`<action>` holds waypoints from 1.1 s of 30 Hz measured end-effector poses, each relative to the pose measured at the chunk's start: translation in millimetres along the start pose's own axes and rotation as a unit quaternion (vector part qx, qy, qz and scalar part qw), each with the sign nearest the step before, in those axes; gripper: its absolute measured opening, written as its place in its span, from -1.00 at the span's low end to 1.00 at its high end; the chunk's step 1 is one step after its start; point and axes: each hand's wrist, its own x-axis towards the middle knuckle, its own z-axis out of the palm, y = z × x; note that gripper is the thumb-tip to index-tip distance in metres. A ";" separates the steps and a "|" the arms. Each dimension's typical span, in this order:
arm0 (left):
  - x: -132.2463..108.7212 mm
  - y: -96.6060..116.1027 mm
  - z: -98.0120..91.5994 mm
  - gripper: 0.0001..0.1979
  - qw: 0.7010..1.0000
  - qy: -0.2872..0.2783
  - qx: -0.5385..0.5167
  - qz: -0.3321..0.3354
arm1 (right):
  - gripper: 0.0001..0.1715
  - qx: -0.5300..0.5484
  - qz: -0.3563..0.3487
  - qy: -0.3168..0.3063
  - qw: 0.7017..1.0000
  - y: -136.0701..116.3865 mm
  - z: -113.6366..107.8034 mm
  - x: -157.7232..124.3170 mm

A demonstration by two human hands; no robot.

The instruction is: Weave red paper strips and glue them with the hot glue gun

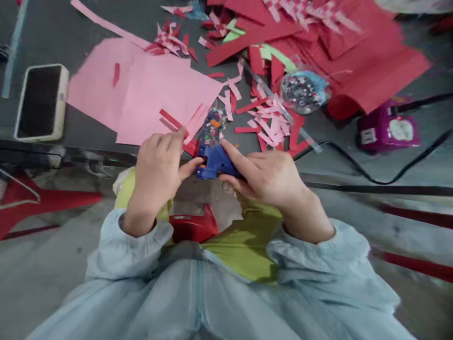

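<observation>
R hand (269,177) at frame centre, closed round the blue plastic tool (214,164), index finger stretched along its top, other fingers wrapped under. L hand (159,167) just left of it: thumb tip touches the tool's left end, fingers curled w/ tips up at a red strip (172,119) on the pink sheets (152,89); can't tell if it grips anything. Tool is bright blue, glossy, blocky, held at the tabletop (42,28) near edge, above the lap. Exact kind unclear, pic blurred. Clear packet of coloured bits (212,125) sits right above the tool, touching or nearly so.

Around: pink and red paper scraps (269,123) right of the packet, clear tub of beads (304,89) beyond them, red paper pile (371,61) upper right. Purple device (387,130) at right w/ black cable (354,166) running past. Phone in pale case (40,101) upper left. Red object (193,226) in lap, below the hands.
</observation>
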 end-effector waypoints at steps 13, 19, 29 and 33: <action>-0.5 3.5 -4.0 -0.37 1.000 -0.009 0.002 -0.019 | -0.32 0.206 0.228 -0.011 0.951 12.0 4.6 -5.6; -1.5 1.1 -3.8 -0.34 1.000 -0.015 0.000 -0.012 | -0.51 0.503 0.292 -0.032 0.813 19.6 -0.9 -5.9; -2.4 1.3 -3.8 -0.32 1.000 -0.011 -0.009 -0.009 | -0.46 0.583 0.296 -0.127 0.746 14.1 -7.6 0.5; -2.7 1.6 -4.1 -0.32 1.000 -0.016 -0.007 -0.010 | -0.43 0.593 0.310 -0.128 0.732 13.9 -8.8 -0.2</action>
